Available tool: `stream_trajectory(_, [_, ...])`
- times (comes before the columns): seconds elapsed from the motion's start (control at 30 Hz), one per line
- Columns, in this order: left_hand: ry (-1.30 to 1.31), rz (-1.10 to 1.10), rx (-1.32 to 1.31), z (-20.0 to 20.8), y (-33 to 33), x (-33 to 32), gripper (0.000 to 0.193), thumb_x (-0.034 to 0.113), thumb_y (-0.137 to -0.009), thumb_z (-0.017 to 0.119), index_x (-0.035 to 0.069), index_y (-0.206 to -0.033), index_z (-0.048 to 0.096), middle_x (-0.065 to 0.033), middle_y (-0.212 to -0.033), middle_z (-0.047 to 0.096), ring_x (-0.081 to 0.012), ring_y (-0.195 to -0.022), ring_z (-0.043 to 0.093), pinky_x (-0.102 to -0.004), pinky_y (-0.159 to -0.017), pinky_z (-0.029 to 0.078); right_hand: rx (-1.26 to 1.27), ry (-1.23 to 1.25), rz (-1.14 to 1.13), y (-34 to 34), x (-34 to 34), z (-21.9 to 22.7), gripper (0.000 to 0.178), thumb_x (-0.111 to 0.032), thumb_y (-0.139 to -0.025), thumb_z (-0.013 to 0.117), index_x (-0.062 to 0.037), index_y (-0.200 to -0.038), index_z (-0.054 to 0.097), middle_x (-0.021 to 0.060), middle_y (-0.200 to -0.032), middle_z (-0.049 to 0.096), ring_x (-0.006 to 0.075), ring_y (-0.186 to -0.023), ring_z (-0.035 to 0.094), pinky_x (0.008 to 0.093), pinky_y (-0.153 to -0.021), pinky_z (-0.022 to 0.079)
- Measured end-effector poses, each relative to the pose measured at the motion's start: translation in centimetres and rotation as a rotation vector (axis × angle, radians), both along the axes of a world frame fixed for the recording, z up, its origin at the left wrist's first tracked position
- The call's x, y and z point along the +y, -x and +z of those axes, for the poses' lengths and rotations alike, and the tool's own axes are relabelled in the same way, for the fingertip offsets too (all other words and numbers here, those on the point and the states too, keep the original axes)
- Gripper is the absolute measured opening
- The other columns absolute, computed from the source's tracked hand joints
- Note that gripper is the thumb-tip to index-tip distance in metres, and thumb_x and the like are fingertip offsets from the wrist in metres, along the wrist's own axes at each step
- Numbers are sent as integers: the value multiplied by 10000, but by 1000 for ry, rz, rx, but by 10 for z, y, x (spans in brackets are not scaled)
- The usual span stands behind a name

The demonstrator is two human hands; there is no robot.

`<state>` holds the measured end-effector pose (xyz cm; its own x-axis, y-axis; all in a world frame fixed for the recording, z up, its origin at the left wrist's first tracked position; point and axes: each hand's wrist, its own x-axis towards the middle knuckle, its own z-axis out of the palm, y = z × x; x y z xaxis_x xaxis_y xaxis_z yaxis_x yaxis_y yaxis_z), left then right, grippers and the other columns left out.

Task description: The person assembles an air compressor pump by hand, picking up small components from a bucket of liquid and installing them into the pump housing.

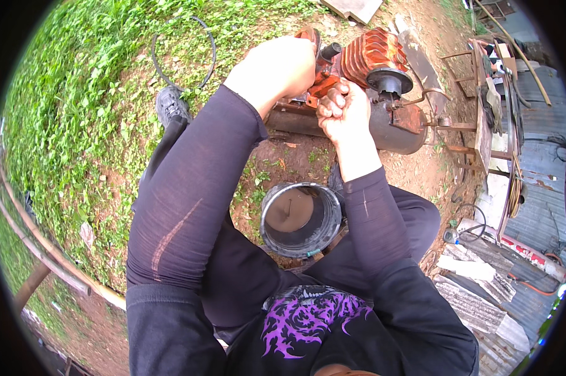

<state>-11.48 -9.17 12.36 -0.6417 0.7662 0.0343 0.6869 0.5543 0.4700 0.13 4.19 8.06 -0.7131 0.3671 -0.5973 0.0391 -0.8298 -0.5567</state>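
An air compressor pump [372, 55] with orange-red cooling fins sits on a dark horizontal tank [392, 128] in front of me. My left hand [281, 67] is curled against the pump's left side, beside an orange round part [308, 36] and a short black cylinder [331, 51]. Its back faces me and hides most of its fingers and whatever they grip. Close by on the right, my right hand [345, 111] has its fingers folded in tightly at the orange pump base [320, 86]. Whatever lies inside those fingers is too small or hidden to name.
Between my legs stands a black bucket [271, 233] holding murky brown liquid. A black hose loop [213, 56] lies on the grass at the left. At the right are a cluttered bench [483, 147] and corrugated sheets [537, 156]. A bamboo rail [51, 250] crosses the lower left.
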Motion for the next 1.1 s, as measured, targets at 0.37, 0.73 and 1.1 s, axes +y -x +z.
stream_trajectory(0.37, [-2, -8, 22, 0, -1, 3, 287, 88, -834, 543, 45, -1018, 759, -274, -886, 709, -414, -871, 716, -485, -817, 565, -100, -17, 18, 2, -2, 6, 303, -231, -1022, 457, -211, -720, 440, -57, -516, 327, 107, -406, 273, 282, -437, 266])
stream_trajectory(0.73, [-11, -5, 39, -1, -1, 0, 281, 88, -826, 545, 31, -1002, 758, -277, -910, 712, -407, -886, 720, -488, -828, 565, -84, -158, 26, 6, -9, -1, 303, -278, -1035, 453, -214, -740, 430, -41, -523, 330, 126, -407, 284, 302, -448, 289])
stream_trajectory(1.1, [-12, 10, 24, 4, -4, -2, 254, 103, -830, 561, -6, -964, 748, -295, -893, 706, -423, -870, 722, -486, -809, 572, -27, -162, 43, 14, -5, -8, 300, -271, -1052, 442, -205, -760, 436, -44, -527, 335, 117, -403, 277, 286, -428, 279])
